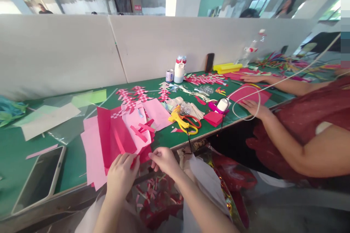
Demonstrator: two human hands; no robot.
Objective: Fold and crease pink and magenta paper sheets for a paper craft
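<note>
My left hand (122,173) is closed on the near edge of a folded red paper (112,134), which stands partly upright over pink sheets (91,153) at the table's front edge. Just to its right, my right hand (164,162) has thumb and fingers pinched together by the red paper's corner; whatever lies between them is too small to make out. Short red strips (139,133) lie on a pale pink sheet beyond my hands. Woven red and white paper pieces (142,93) lie farther back.
Yellow-handled scissors (182,121) lie right of the papers, near a glue gun-like white item (222,105). A phone (41,176) is at front left. A co-worker's hands (255,107) rest on red paper at right, under a white cable. A partition (68,51) stands behind.
</note>
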